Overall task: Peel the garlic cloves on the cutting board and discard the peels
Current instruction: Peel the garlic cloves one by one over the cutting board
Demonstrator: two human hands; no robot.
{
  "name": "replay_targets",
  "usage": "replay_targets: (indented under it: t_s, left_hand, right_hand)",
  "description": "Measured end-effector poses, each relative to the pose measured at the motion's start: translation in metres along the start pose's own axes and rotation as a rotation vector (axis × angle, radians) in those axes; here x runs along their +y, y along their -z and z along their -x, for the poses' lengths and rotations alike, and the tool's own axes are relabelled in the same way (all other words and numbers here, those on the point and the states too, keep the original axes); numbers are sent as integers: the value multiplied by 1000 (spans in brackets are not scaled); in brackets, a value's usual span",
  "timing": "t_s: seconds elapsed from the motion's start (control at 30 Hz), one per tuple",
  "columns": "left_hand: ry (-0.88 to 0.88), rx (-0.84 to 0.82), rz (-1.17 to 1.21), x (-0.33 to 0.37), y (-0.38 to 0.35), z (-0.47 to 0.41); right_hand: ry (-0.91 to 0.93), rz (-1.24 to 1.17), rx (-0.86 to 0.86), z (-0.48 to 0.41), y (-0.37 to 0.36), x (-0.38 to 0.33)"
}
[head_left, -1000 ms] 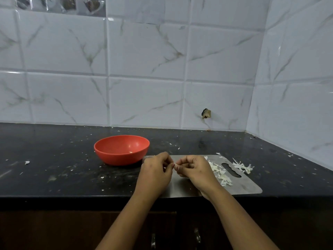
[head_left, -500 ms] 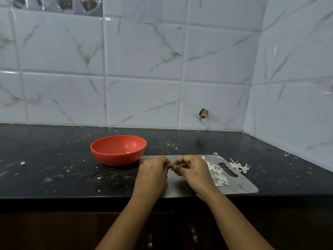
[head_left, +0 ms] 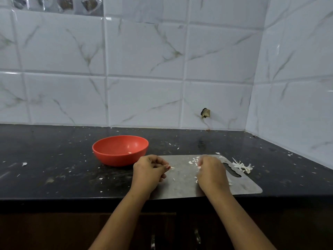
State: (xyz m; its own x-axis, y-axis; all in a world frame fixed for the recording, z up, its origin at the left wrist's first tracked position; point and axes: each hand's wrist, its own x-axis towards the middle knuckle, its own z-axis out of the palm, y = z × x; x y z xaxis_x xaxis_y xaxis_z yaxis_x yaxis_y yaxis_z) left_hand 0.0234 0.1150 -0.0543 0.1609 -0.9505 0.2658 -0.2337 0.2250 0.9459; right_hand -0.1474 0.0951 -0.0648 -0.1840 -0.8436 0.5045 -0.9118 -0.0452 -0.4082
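Bowl (head_left: 120, 150) left of cutting board (head_left: 182, 184) — touching

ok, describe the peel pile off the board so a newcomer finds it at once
On the black countertop, find the grey cutting board right of the red bowl. Just past its right end, by the handle slot, lies the peel pile: long white strips on bare counter, unlike the small flecks scattered elsewhere.

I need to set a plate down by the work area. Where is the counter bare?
Left of the red bowl the black counter is open, with only small flecks. Behind the cutting board, toward the tiled wall, is also free. It is crowded on the board: both hands and garlic peels at its right end.
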Motion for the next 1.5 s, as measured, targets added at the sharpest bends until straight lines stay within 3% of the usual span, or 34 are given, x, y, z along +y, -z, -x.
replay_targets:
  t_s: [0.1,0.2,0.33,0.47,0.67,0.9,1.5]
  left_hand:
    - [3,7,27,0,-1,0]
    - [-10,8,16,0,-1,0]
    - [-30,-9,-48,-1,-1,-1]
    - [-45,-15,-97,-3,-1,-2]
    - [-67,15,-119,-5,-2,-2]
    - [-82,39,-140,-9,-3,-4]
    - [66,-67,219,-4,1,-3]
  right_hand:
    - [106,-215,-26,6,0,-12]
    - [167,-605,-223,11,0,-27]
    - [122,-709,-249,6,-6,-26]
    - [135,-694,-246,4,-5,-24]
    - [278,-420,-372,-6,-3,-27]
    - [360,-315,-402,-9,-5,-29]
    - [377,-439,-351,-1,-4,-25]
